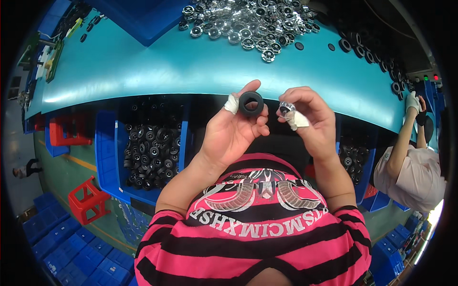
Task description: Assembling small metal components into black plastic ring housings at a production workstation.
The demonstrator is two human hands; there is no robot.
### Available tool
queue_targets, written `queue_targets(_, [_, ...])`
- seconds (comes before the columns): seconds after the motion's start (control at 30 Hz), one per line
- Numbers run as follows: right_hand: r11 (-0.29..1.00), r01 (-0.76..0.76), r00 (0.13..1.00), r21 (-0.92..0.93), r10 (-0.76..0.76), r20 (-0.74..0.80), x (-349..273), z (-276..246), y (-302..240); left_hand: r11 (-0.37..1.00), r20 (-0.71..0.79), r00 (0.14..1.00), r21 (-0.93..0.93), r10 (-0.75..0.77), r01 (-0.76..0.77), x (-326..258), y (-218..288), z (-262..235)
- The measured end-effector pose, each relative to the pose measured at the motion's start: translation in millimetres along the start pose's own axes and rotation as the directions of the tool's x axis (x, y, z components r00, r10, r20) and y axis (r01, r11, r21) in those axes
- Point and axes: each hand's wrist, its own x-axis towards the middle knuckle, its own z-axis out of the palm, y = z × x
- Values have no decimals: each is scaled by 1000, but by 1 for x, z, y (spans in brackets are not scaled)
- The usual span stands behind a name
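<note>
A: Item one, what is the left hand [234, 131] carrying?

B: It is pinching a small black rubber tyre ring [251, 103] between thumb and fingertips, held up above the edge of the turquoise workbench [143, 66]. One fingertip is wearing white tape.

A: Item two, the right hand [310, 119]?

B: Its fingers are closing on a small shiny silver wheel hub [286, 108], just beside the tyre ring but not yet inside it. A taped finger is showing here too.

A: Progress entry?

B: The two parts are being brought together; by my reading, the fitting is not yet done.

A: Stock remaining?

B: A large heap of silver hubs [248, 21] is lying on the bench's far side, and a blue plastic bin of black tyres [150, 155] is sitting under the bench edge at the left, so plenty appears to be waiting.
</note>
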Motion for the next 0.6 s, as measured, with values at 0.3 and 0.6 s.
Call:
queue_targets(0.3, [975, -167, 985, 146, 171, -13, -17, 10, 37, 989, -16, 996, 124, 88, -86, -12, -5, -36])
queue_targets(0.6, [975, -165, 983, 147, 175, -53, -23, 15, 47, 938, 59, 983, 294, 173, -183, -21, -2, -49])
